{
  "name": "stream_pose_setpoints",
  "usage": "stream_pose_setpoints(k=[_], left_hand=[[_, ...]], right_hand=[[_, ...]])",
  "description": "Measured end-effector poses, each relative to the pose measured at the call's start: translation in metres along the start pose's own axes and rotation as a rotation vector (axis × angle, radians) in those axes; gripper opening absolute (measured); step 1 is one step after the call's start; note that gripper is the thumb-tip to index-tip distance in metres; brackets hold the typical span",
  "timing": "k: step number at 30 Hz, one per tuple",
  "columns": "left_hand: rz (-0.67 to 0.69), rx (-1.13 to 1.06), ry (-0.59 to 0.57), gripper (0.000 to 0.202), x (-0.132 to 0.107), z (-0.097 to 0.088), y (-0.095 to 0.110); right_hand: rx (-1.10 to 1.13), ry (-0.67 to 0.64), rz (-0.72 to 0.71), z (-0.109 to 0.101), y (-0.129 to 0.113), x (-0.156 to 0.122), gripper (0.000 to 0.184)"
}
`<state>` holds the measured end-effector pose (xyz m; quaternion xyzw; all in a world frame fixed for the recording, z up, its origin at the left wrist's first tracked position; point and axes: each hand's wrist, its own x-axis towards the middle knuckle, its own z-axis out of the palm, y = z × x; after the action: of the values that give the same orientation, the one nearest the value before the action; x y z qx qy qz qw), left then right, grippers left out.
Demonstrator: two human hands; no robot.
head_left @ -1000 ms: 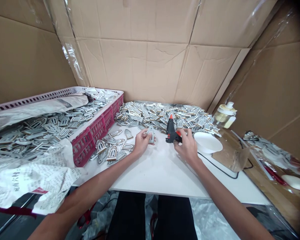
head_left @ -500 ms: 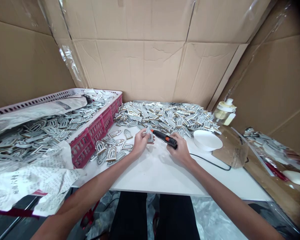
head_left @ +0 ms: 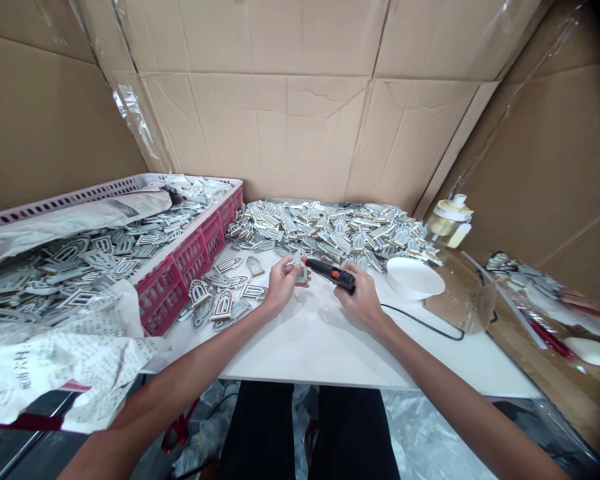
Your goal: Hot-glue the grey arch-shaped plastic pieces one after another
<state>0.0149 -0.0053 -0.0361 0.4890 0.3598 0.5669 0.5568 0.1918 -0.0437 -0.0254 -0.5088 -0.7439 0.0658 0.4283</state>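
My left hand (head_left: 281,285) pinches a small arched, window-shaped piece (head_left: 301,269), holding it up just above the white table. My right hand (head_left: 359,293) is closed around a black and orange corded glue gun (head_left: 325,270). Its orange tip points left and meets the piece or lies very close to it; actual contact cannot be made out. Several similar cut-out pieces (head_left: 223,305), grey-white with brown edges, lie loose left of my left hand. Beyond both hands spreads a large heap of such pieces (head_left: 340,230).
A pink plastic crate (head_left: 167,293) full of pieces and crumpled paper (head_left: 75,360) stands at left. On the right are a white bowl (head_left: 414,279), a plastic jar (head_left: 450,217), a black cord (head_left: 425,323) and a cardboard sheet (head_left: 447,300). Cardboard walls (head_left: 260,127) enclose the table.
Both hands keep nearly the same pose, with the glue gun tip still at the piece. The view has shifted very slightly.
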Motion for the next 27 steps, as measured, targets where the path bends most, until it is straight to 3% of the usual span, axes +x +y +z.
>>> stream_pose_setpoints(k=[27], left_hand=[[0.004, 0.005, 0.023, 0.039, -0.0025, 0.0027, 0.0031]], right_hand=[[-0.034, -0.025, 0.029, 0.0007, -0.0031, -0.0022, 0.005]])
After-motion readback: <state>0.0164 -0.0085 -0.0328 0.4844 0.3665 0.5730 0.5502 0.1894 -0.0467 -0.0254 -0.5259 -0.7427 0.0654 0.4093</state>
